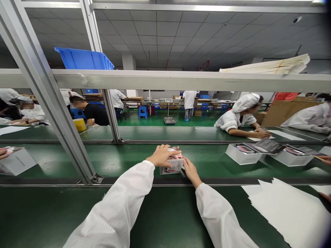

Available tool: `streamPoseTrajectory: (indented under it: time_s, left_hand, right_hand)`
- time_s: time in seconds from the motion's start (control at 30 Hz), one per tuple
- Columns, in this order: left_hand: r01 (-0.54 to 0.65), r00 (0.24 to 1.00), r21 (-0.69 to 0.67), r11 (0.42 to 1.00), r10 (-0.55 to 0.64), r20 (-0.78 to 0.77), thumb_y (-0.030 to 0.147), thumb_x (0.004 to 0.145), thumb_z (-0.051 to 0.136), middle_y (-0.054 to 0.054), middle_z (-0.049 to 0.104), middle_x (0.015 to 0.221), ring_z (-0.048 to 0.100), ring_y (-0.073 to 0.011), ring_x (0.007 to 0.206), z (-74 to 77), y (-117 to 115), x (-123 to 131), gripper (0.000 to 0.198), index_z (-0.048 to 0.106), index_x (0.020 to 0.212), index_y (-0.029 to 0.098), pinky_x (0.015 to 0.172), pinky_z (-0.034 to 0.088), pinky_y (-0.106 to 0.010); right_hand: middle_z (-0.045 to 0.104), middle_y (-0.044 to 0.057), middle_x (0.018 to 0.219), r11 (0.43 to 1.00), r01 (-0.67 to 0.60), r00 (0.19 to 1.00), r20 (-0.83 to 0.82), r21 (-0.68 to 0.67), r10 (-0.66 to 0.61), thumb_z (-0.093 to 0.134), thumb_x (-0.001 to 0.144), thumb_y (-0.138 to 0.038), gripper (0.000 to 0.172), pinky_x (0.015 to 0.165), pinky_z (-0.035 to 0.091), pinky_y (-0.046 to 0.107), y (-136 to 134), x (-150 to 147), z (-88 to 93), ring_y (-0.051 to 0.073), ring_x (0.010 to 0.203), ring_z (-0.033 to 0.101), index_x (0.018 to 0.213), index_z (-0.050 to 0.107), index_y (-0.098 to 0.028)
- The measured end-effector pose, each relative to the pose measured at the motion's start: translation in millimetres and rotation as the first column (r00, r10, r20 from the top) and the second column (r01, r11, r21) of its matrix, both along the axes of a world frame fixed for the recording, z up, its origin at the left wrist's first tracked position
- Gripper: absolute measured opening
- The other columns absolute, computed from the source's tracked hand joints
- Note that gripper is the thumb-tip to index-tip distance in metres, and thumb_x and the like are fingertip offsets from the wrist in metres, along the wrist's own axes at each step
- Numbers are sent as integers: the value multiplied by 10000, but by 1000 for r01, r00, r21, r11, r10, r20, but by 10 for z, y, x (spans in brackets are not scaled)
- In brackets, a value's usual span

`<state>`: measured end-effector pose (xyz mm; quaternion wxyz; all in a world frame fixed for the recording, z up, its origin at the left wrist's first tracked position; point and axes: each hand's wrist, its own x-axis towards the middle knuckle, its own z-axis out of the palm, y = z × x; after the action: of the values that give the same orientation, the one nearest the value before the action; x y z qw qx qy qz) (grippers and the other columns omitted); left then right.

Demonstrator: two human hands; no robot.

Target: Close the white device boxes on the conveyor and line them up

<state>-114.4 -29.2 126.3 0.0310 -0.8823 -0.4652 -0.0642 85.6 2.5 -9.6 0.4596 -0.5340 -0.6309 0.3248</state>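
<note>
A small white box (172, 167) with printing on its front and pinkish contents at its top sits on the green conveyor belt in front of me. My left hand (162, 155) reaches over its left side and top, with the thumb along the front and the fingers curled over the upper edge. Against the right side of the same box is my right hand (190, 170), its fingers partly hidden behind the box's edge. Both hands together grip the box.
Open white boxes (243, 155) stand on the belt to the right. At far left another person's hand touches a white box (19, 162). White sheets (287, 210) lie on the near table at right. A metal post (55, 93) slants up at left; a blue bin (84, 60) rests above.
</note>
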Motion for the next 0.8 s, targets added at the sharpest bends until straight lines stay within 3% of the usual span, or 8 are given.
streamPoseTrajectory:
  time_s: [0.2, 0.47, 0.6, 0.7, 0.77, 0.8]
  left_hand:
    - [44, 999, -103, 994, -43, 11, 441, 767, 784, -88, 409, 1425, 342, -388, 1331, -55, 147, -214, 843, 323, 1472, 475, 1050, 280, -537]
    - [86, 995, -154, 984, -76, 66, 475, 796, 749, -88, 392, 1475, 317, -390, 1368, -8, 76, -461, 797, 341, 1480, 436, 1085, 255, -557]
    - [-14, 1000, -35, 999, 14, 9, 374, 694, 839, -96, 281, 1563, 168, -430, 1434, 29, -141, -326, 924, 358, 1482, 386, 1114, 91, -644]
    - [-4, 988, 128, 992, -16, 154, 397, 750, 784, -68, 206, 1598, 92, -411, 1463, -171, -505, -3, 788, 419, 1448, 378, 1134, 68, -637]
    - [86, 946, 30, 996, -91, 312, 464, 889, 639, -31, 255, 1579, 194, -345, 1457, -429, -685, 250, 613, 406, 1452, 398, 1142, 208, -573]
    - [67, 907, -55, 996, -38, 419, 469, 931, 589, 2, 348, 1527, 286, -306, 1427, -567, -740, 363, 491, 459, 1403, 434, 1112, 302, -530]
  right_hand:
    - [716, 121, 1100, 989, -35, 998, -50, 141, 42, 448, 890, -551, 505, 902, 515, 412, -370, 121, -131, 267, 1002, 670, 1119, 699, -177]
    - [733, 123, 1046, 993, -13, 996, -88, 121, 24, 481, 876, -579, 497, 892, 527, 408, -577, 147, -99, 264, 928, 694, 1055, 719, -181]
    - [740, 123, 1035, 993, -11, 995, -93, 118, 22, 512, 819, -618, 523, 901, 534, 418, -565, 221, -168, 284, 951, 691, 1002, 742, -186]
    - [752, 97, 1003, 997, 15, 1000, -25, 73, -13, 548, 725, -665, 508, 933, 524, 466, -496, 331, -346, 333, 1002, 675, 925, 766, -253]
    - [749, 81, 970, 996, 30, 998, 45, 78, -33, 572, 675, -682, 441, 840, 553, 528, -343, 371, -467, 376, 983, 671, 864, 769, -335]
    - [740, 82, 950, 991, 48, 997, 49, 128, -55, 586, 685, -671, 390, 772, 563, 550, -249, 365, -506, 391, 990, 661, 885, 762, -387]
